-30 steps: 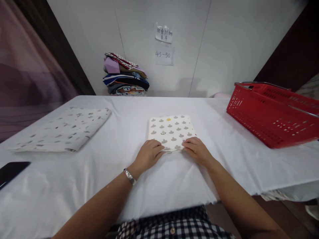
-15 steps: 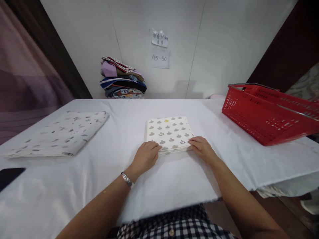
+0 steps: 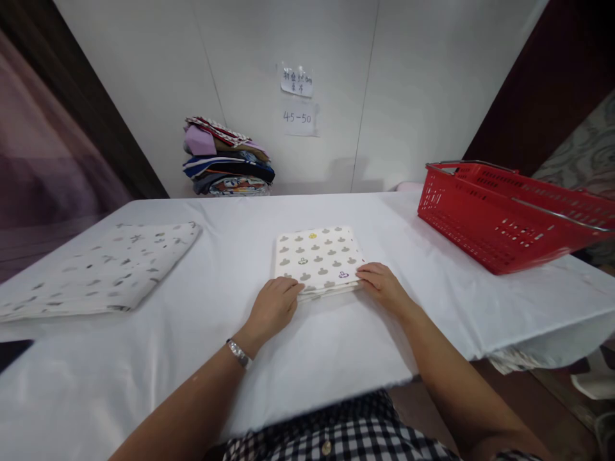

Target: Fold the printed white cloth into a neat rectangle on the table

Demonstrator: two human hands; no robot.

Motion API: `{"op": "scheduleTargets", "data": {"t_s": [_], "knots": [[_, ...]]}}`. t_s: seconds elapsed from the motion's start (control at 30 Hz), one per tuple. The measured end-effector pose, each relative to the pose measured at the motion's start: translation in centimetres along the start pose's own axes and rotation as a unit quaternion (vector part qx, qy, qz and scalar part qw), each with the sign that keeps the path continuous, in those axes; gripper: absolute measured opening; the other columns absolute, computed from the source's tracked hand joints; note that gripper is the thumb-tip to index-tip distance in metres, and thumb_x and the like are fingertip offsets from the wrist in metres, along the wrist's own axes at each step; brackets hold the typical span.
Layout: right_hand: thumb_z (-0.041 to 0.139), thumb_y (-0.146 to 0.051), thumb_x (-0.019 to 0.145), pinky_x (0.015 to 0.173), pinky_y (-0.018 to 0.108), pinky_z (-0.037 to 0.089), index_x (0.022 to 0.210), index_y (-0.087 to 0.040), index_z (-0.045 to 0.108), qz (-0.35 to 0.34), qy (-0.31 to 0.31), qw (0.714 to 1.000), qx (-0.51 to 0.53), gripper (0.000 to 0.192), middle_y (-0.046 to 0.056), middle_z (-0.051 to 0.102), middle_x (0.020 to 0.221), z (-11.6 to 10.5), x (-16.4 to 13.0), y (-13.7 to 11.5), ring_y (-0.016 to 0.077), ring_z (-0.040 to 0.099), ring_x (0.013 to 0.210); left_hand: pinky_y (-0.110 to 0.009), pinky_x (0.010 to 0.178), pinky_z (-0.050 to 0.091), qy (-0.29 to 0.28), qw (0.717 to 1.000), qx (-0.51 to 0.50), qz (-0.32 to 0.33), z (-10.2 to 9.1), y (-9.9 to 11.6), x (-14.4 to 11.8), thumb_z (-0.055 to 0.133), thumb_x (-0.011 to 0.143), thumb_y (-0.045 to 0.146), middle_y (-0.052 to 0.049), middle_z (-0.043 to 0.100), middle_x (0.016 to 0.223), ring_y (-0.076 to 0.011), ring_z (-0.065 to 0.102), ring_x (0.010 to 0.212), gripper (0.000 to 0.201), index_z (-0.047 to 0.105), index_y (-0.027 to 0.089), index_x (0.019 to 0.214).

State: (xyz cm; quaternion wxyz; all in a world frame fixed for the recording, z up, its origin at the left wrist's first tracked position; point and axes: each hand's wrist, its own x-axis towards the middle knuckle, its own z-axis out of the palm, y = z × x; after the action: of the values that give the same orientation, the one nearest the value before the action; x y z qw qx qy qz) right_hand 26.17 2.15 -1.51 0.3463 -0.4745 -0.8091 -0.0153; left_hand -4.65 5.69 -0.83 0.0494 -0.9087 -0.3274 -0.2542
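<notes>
White cloth covers the whole desk (image 3: 336,358). In the middle of it lies a small folded cloth (image 3: 316,258). It is cream with rows of little grey shapes, plus one yellow shape and a purple one. It lies flat and square.

The left hand (image 3: 272,308) rests at the near left corner of the folded cloth. Its fingers (image 3: 289,288) lie flat on the near edge, pressing down, not wrapped around anything. A silver watch band (image 3: 237,353) sits on that wrist.

The right hand (image 3: 382,287) rests at the near right corner of the same cloth. Its fingers touch the edge there, lying loose and flat on top. I cannot tell if any finger is tucked under the fold.

Far to the left on the desk lies a bigger folded cloth (image 3: 103,269), white with dark specks. It is well apart from both hands. A red basket (image 3: 500,214) with holes in its sides stands on the far right of the desk. At the far edge, against the white wall, sits a pile of folded clothes (image 3: 225,159) in many colours. Two paper notes (image 3: 298,99) are stuck on the wall above, just to the right of the pile. At the near left edge, a dark flat thing (image 3: 12,351) peeks in. At the very bottom shows a black and white checked shirt (image 3: 331,435).
</notes>
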Motion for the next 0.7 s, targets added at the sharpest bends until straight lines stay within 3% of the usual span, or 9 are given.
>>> {"op": "scheduleTargets", "data": {"t_s": [0.53,0.7], "knots": [[0.042,-0.020,0.091,0.083,0.041,0.046,0.095,-0.022,0.065,0.005,0.024,0.999,-0.021,0.023,0.007,0.067,0.096,0.6,0.2,0.1,0.0207,0.059,0.093,-0.038,0.075,0.047,0.010,1.000,0.024,-0.002,-0.4,-0.1,-0.5,0.045,0.082,0.009,-0.008,0.063,0.098,-0.0228,0.057,0.092,0.029,0.061,0.019,0.105],[0.052,-0.025,0.087,0.089,0.042,0.044,0.103,-0.023,0.062,-0.010,0.010,1.000,-0.002,0.019,0.006,0.065,0.105,0.0,-0.2,-0.3,0.0210,0.058,0.101,-0.038,0.075,0.048,0.023,0.999,0.028,-0.029,-1.1,-0.5,-1.5,0.045,0.085,0.016,-0.008,0.064,0.097,-0.0226,0.058,0.090,0.024,0.062,0.020,0.102]]}}
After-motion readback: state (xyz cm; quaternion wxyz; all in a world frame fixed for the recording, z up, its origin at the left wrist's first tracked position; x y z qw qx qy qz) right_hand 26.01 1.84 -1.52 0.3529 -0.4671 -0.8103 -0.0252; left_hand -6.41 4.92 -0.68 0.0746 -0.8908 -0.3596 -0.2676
